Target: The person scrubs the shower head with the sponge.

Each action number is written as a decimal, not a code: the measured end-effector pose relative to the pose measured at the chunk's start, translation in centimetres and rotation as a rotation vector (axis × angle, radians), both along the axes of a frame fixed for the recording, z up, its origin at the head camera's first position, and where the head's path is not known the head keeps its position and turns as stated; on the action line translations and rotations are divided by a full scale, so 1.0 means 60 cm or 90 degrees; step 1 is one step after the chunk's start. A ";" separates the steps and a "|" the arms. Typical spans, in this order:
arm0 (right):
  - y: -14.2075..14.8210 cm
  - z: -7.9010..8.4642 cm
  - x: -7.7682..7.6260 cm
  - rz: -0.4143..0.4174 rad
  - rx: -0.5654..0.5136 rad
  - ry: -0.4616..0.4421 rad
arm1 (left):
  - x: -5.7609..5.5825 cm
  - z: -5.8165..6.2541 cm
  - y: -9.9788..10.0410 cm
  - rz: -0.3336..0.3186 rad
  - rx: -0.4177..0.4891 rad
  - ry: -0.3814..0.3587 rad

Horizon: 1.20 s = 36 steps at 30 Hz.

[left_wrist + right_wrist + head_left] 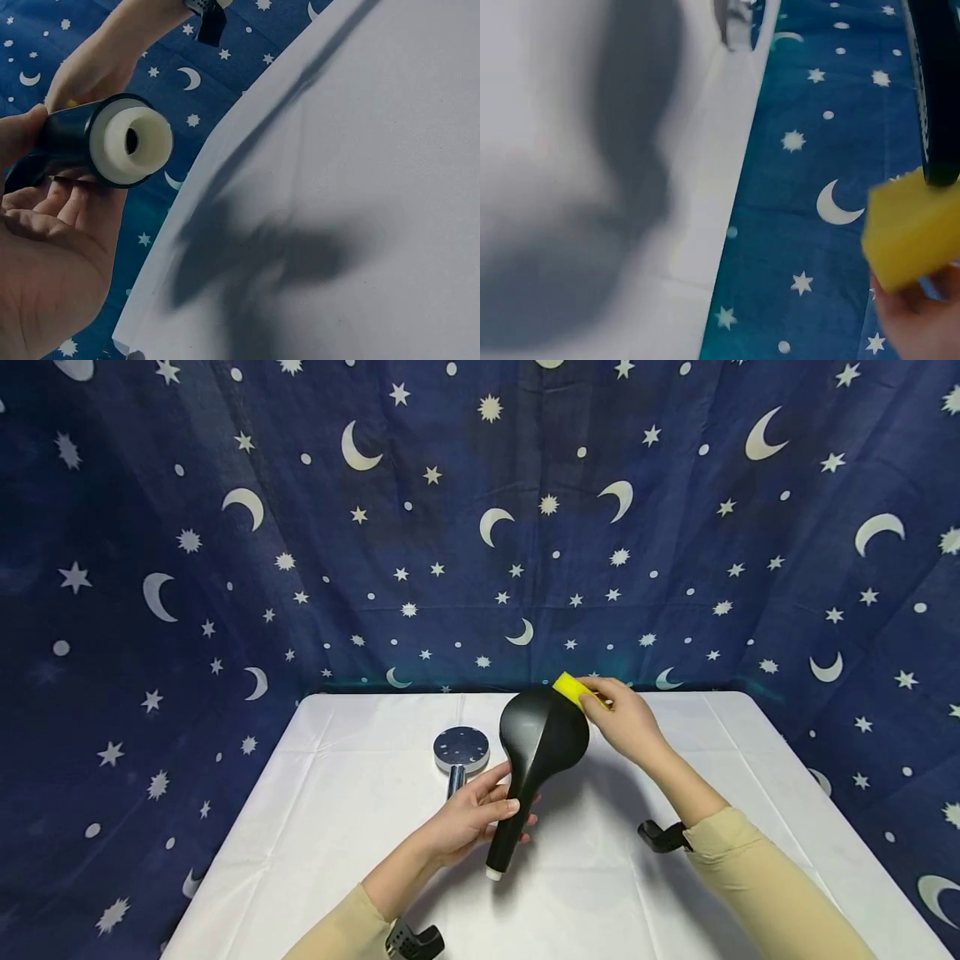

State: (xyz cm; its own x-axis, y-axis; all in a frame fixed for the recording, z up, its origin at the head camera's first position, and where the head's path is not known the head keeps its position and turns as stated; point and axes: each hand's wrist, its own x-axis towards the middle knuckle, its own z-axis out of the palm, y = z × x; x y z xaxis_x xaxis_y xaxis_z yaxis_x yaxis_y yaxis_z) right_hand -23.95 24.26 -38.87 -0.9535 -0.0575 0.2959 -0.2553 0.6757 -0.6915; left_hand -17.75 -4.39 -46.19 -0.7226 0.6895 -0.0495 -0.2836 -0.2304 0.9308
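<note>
My left hand (472,814) grips a black shower head (543,735) by its handle, holding it tilted above the table with the broad head upward. At the handle's lower end is a white hollow fitting (154,142), facing the camera in the left wrist view. My right hand (626,718) pinches a yellow sponge (572,688) between thumb and fingers. The sponge lies against the upper right rim of the shower head; in the right wrist view the sponge (911,232) meets the black edge (939,105).
A chrome shower head (461,750) lies on the white-covered table (360,827), just left of the black one and partly behind my left hand. Dark blue cloth (420,552) with moons and stars hangs behind and beside the table.
</note>
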 end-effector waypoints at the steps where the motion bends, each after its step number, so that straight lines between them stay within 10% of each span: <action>1: 0.004 0.001 0.000 0.002 -0.042 -0.044 | 0.000 0.000 -0.001 -0.002 -0.006 0.006; 8: 0.011 0.009 0.010 0.001 -0.250 -0.155 | -0.006 0.009 -0.002 0.003 -0.064 0.073; 19: -0.007 0.019 0.032 -0.011 -0.291 -0.142 | 0.009 0.009 0.018 0.164 -0.284 0.189; 29: 0.000 0.035 0.061 -0.034 -0.243 0.044 | 0.016 -0.007 0.019 0.054 -0.029 -0.075; 36: 0.025 0.023 0.096 -0.036 -0.175 0.036 | 0.015 -0.005 0.008 0.051 -0.020 -0.077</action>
State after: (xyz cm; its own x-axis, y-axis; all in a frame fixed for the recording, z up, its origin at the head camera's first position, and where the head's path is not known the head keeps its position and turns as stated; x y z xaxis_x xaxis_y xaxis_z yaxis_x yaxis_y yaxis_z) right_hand -18.18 25.73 -37.49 -0.9342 0.0852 0.3464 -0.2665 0.4786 -0.8366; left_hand -16.87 -3.93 -46.50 -0.7625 0.6268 -0.1602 -0.3756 -0.2273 0.8985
